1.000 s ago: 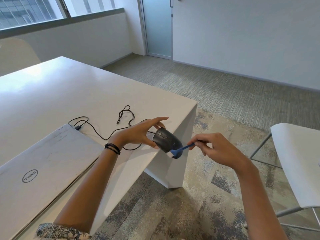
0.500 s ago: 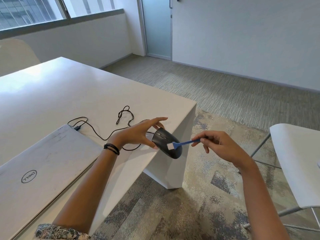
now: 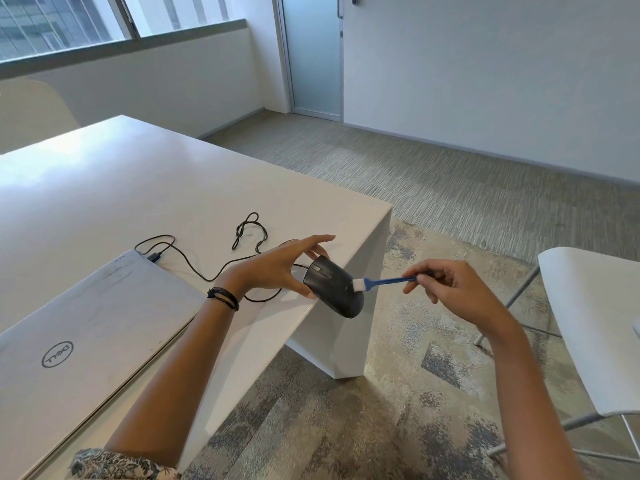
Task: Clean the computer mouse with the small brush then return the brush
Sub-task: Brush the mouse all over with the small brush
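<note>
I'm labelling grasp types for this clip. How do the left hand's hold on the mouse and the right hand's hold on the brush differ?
The left hand cups the black mouse from the side with fingers spread, forefinger extended; the right hand pinches the blue brush at its handle end with fingers curled. The left hand is above the table edge; the right is over the carpet. Both hold their objects off the table.

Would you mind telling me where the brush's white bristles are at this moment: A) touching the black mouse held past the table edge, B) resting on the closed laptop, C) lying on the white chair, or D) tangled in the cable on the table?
A: the right hand holds the blue brush by its handle, its white bristles against the black mouse, which the left hand holds beyond the table edge.
</note>
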A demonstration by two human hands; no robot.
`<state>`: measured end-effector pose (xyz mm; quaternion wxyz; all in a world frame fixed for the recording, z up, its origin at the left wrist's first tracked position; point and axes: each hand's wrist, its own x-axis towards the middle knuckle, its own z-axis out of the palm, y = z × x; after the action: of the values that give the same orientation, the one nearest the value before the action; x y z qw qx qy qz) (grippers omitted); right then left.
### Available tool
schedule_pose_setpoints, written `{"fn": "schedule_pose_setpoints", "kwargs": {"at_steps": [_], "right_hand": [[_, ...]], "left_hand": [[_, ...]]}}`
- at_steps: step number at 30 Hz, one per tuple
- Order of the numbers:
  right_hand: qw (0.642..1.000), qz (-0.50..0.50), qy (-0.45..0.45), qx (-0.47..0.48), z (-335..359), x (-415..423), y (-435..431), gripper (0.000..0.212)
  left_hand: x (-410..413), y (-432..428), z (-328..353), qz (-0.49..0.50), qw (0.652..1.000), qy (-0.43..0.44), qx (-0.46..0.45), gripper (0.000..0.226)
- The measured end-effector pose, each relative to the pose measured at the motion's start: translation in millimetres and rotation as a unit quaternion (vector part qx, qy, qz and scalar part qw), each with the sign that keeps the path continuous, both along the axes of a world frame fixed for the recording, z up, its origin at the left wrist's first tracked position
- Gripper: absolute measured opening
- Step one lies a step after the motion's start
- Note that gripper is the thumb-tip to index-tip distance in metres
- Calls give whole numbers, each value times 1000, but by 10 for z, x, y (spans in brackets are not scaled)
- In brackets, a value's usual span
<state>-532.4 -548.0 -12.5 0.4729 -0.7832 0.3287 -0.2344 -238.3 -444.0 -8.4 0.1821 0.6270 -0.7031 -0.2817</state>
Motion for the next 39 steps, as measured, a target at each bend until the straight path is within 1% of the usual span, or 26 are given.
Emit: {"fn": "schedule_pose_setpoints", "kwargs": {"at_steps": [2, 5, 11, 16, 18, 22, 25, 27, 34, 36, 39], "right_hand": [[999, 35, 0, 7, 20, 58, 65, 23], [997, 67, 25, -3, -13, 164, 142, 24], [999, 0, 32, -20, -84, 125, 71, 21], [997, -48, 50, -30, -159, -29, -59, 27], [997, -57, 31, -32, -148, -42, -59, 25], [998, -21, -55, -14, -41, 37, 57, 21], [999, 28, -46, -6, -17, 158, 165, 20], [999, 32, -31, -14, -42, 237, 206, 20], [996, -50, -58, -37, -74, 328, 205, 22], [996, -65, -50, -39, -66, 310, 178, 22], [996, -79, -27, -16, -57, 217, 103, 23]], "left_hand": [[-3, 0, 3, 0, 1000, 0, 1, 95], [-4, 0, 5, 0, 1000, 3, 3, 94], [0, 2, 4, -1, 1000, 9, 3, 94], [5, -5, 6, -5, 1000, 6, 3, 94], [8, -5, 9, -6, 1000, 8, 8, 94], [15, -1, 3, -7, 1000, 7, 7, 95], [19, -1, 4, -5, 1000, 3, 7, 95], [21, 2, 3, -4, 1000, 4, 7, 95], [24, 0, 3, -4, 1000, 7, 8, 95], [24, 1, 5, -6, 1000, 8, 9, 95], [22, 3, 6, -7, 1000, 10, 10, 94]]}}
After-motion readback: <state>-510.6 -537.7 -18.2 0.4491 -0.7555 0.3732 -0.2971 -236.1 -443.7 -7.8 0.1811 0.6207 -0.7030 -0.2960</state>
